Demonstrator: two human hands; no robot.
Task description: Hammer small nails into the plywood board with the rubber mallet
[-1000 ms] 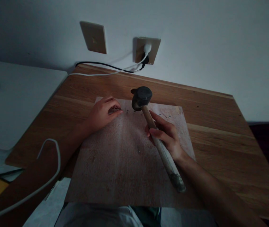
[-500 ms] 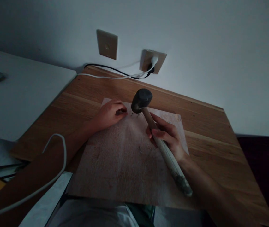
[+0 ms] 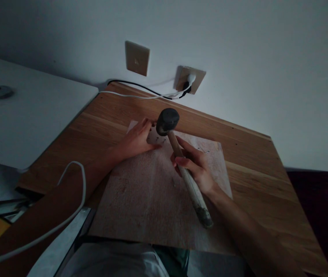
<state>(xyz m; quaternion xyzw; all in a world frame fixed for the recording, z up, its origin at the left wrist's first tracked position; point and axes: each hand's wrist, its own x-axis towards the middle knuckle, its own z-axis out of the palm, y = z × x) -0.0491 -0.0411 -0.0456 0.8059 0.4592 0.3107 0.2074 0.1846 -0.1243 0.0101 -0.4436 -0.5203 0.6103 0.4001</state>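
Note:
My right hand (image 3: 194, 165) is wrapped round the wooden handle of a rubber mallet (image 3: 168, 120), whose black head is raised over the far part of a thin wooden board (image 3: 146, 196). My left hand (image 3: 136, 139) rests on the board's far left part, thumb and fingers apart around a few small nails (image 3: 160, 140). Nothing shows between its fingertips, though the mallet head hides part of that spot. More small nails (image 3: 203, 151) are on the board to the right, beyond my right hand.
The board lies on a wooden table (image 3: 256, 177) against a wall. Cables (image 3: 141, 96) run along its back edge to a wall socket (image 3: 191, 79). A white table (image 3: 37, 115) adjoins at the left. A white cable (image 3: 74, 215) crosses my left forearm.
My left thumb and fingers have spread apart from a closer pinch. The mallet and my right hand have shifted slightly left, and the view has moved a little.

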